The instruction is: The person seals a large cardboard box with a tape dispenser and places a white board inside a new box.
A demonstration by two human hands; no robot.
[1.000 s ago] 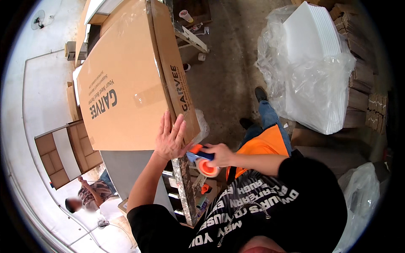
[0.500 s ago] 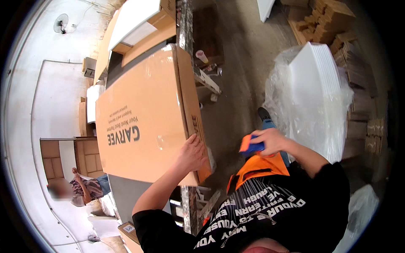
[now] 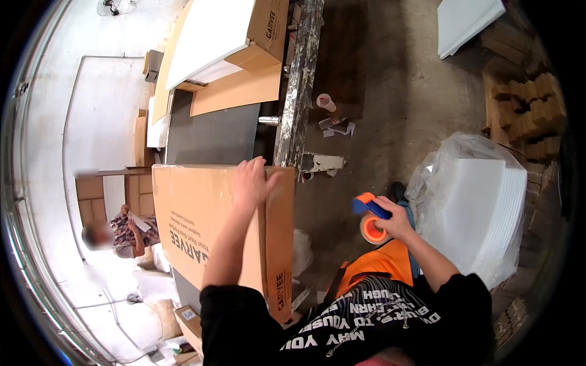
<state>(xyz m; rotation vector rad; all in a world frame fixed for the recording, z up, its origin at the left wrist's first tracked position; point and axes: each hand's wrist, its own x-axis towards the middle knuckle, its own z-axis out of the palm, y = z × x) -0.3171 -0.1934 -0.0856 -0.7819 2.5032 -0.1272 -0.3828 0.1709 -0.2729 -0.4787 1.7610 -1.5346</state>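
Head view: one brown carton [image 3: 189, 213] lies on the dark belt [image 3: 213, 131], beside the worn metal rail [image 3: 296, 91].
Left hand [image 3: 249, 182]: placed at the far right corner of this carton, fingers slightly spread, thumb apart; it is a little blurred, so I cannot say how firmly it presses.
Right hand [image 3: 395, 218]: fingers are curled around the blue-and-orange tape dispenser [image 3: 375, 206], well apart from the carton.
White sheets [image 3: 464, 201]: stacked on the right, wrapped in clear plastic [image 3: 421, 177].
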